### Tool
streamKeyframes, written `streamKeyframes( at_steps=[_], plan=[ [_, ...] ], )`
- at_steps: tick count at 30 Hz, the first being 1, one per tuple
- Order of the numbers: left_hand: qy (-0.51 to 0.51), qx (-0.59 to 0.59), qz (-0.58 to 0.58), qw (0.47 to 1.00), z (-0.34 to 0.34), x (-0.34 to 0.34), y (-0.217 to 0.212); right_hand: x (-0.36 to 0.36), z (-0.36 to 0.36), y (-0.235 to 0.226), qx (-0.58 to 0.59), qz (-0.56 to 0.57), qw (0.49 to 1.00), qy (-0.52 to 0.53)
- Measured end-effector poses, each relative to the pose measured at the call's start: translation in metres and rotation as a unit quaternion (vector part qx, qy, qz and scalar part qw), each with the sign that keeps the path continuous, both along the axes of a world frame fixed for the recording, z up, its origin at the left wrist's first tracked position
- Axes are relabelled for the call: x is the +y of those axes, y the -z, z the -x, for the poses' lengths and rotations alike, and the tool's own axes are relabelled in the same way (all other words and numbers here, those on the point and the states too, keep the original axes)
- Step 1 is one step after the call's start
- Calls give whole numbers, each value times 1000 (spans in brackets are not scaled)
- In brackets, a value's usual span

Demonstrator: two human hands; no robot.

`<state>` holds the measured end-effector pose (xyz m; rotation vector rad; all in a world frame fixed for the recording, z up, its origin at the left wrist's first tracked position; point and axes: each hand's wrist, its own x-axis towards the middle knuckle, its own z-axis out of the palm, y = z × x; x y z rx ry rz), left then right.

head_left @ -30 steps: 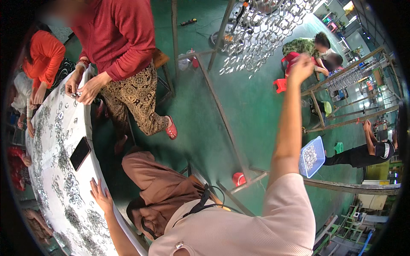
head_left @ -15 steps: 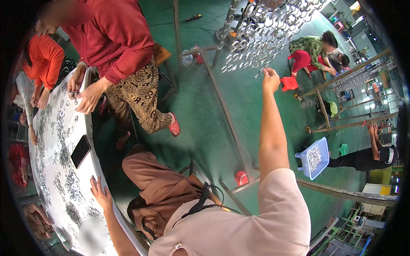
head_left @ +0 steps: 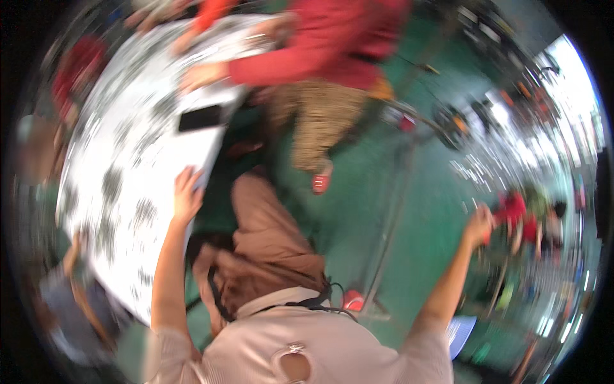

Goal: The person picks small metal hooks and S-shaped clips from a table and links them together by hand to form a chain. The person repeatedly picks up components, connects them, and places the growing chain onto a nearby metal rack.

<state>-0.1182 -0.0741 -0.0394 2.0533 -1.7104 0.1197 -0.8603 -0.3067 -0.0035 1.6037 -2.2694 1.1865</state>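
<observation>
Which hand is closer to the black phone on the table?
Left. The left hand rests on the table edge just below the phone; the right hand is raised far across.

Both arms are up and spread pretty wide. The left hand [head_left: 187, 195] is stretched out forward on a nearly straight arm, palm down, fingers loosely spread and resting flat. The right hand [head_left: 480, 224] is way out to the side, arm extended and angled upward, fingers curled in; motion blur hides whether it's pinching anything.
</observation>
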Motion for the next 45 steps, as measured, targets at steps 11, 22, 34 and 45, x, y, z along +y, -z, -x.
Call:
streamKeyframes(
  at_steps=[11, 22, 34, 45],
  plan=[
    [-291, 95, 165, 938, -21, 43, -24, 71, -171, -41, -132, -62, 922, -358],
    [-393, 23, 17, 919, -118, 31, -20, 101, -435, -85, -73, -101, 728, -674],
    [-368, 538, 232, 722, -126, 80, -61, 164, -541, -65, -89, -151, 565, -806],
    [-294, 561, 239, 736, 14, 147, -80, 225, -576, -48, -100, -107, 555, -819]
  ],
)
